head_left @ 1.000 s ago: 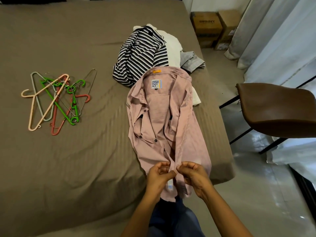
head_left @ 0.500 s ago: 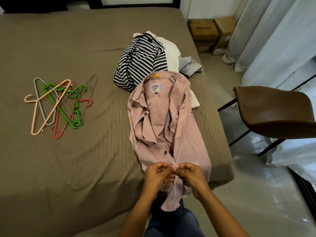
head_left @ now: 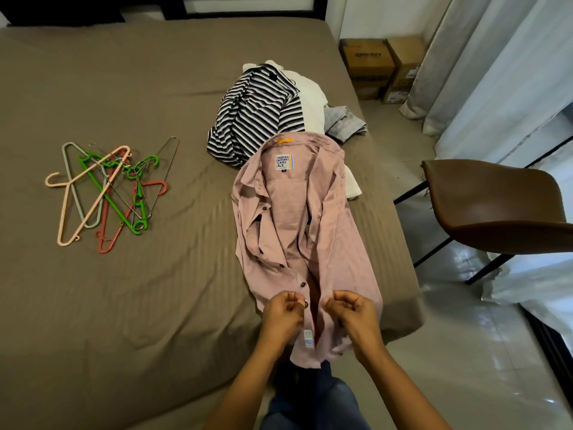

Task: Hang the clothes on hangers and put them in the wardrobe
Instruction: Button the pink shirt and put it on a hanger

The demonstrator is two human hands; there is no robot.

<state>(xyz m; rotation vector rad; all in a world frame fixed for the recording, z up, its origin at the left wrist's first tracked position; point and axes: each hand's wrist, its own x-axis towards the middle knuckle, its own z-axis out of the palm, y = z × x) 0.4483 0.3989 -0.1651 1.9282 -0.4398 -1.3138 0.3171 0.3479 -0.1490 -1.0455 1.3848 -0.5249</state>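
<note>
Two edges of crumpled pink shirt (head_left: pixel 294 218) pinched: left hand (head_left: pixel 283 315), right hand (head_left: pixel 356 315).

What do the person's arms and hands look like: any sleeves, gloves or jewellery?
Both forearms are bare to the frame's edge, with no sleeve in view. The left hand and right hand are ungloved; no ring, watch or bracelet shows.

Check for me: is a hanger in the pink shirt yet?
No, the hangers lie in a pile on the bed, apart from the pink shirt, whose open collar shows no hook.
</note>
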